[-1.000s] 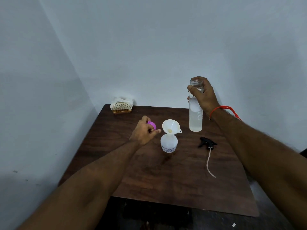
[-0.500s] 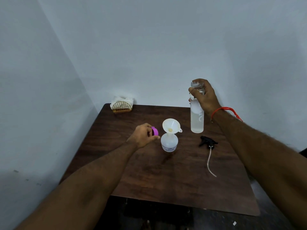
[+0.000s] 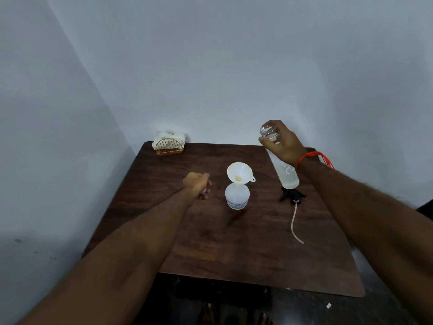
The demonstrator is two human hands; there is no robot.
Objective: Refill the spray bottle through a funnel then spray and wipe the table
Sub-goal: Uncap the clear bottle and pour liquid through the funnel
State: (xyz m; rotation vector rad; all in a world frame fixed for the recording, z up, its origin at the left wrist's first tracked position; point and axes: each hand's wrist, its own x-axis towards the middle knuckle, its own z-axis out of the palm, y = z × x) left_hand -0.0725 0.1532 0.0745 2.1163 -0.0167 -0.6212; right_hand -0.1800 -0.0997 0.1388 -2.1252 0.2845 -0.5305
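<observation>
Lifted, tilted water bottle (image 3: 284, 168) gripped by right hand (image 3: 282, 143) above dark wooden table (image 3: 234, 242).

A small gold wire napkin holder (image 3: 169, 146) with an arched front stands at the far left corner of the tabletop, close to the wall — white paper napkins (image 3: 169, 136) are stuffed upright in it. Pale blue-grey walls (image 3: 210, 66) meet in a corner behind it — the floor (image 3: 304, 308) below is dark.

near table (image 3: 234, 254) bare, funnel (image 3: 237, 173) mid-table
</observation>
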